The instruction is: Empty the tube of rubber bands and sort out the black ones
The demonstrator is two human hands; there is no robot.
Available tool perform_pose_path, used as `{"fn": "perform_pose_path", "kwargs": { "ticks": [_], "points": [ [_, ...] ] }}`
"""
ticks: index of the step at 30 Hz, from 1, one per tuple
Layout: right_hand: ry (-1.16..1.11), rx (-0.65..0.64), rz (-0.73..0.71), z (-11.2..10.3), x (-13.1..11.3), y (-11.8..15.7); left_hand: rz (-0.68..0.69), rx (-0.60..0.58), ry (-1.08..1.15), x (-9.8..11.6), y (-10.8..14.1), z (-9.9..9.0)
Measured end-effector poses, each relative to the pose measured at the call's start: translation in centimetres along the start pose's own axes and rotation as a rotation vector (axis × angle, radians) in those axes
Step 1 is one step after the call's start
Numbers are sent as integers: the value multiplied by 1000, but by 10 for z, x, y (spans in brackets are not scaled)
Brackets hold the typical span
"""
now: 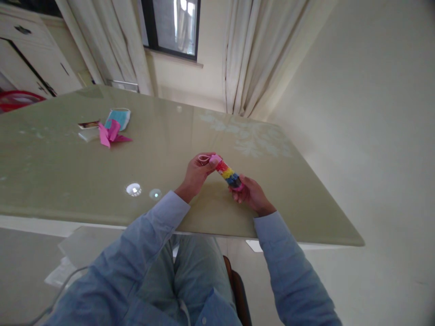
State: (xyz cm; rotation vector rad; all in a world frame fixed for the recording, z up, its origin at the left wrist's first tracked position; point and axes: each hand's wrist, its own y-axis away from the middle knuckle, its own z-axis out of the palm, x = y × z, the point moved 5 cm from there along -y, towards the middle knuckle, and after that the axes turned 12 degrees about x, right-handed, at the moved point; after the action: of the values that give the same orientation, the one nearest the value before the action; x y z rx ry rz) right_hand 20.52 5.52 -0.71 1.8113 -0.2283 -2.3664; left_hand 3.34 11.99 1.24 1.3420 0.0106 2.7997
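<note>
Greenish table [163, 145], left hand [197, 171] and right hand [250, 194] clamped on opposite ends of a tube [227, 172]; just handling it, I'd guess, next needs steadiness.

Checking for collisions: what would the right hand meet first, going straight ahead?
Beyond the red, yellow and blue striped cylinder in the right hand, probably the left hand, though depth is unclear.

The left hand's grip [199, 172] is pinching a striped tube [227, 171] at its pink looped end, while the right hand's grip [250, 194] is holding the opposite end. The tube is slanting over the table [163, 136], where folded pink paper [111, 133] is lying in front of a blue mask [119, 118], farther left.
</note>
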Motion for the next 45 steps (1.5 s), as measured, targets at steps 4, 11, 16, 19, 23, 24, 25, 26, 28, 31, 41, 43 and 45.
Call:
{"fn": "perform_pose_path", "kwargs": {
  "ticks": [4,11,16,19,23,24,25,26,28,31,41,43,45],
  "points": [
    [-24,-26,84,-2,3,-1,-23,-16,-7,-1,1,0],
    [-38,-82,160,-1,3,2,-22,-61,3,1,2,2],
    [-78,-159,233,4,0,5,-45,-37,29,-1,3,3],
    [-73,-188,243,4,0,6,-74,-58,63,-1,5,6],
    [-26,-179,225,4,6,4,-84,-78,92,1,5,7],
    [-15,-164,198,4,7,4,-74,-76,85,1,5,6],
    [-5,-143,154,5,7,3,-63,-71,71,1,4,6],
    [5,-117,96,6,6,2,-53,-65,54,1,3,5],
    [37,-53,-34,8,2,2,-45,-50,25,0,2,3],
    [119,-3,-162,10,-3,3,-63,-49,-1,-4,2,3],
    [240,68,-310,8,0,-1,-91,-70,-114,-17,2,4],
    [259,88,-315,9,1,0,-97,-78,-142,-22,-1,2],
    [273,122,-320,9,2,0,-100,-88,-169,-26,-5,1]
  ]
}}
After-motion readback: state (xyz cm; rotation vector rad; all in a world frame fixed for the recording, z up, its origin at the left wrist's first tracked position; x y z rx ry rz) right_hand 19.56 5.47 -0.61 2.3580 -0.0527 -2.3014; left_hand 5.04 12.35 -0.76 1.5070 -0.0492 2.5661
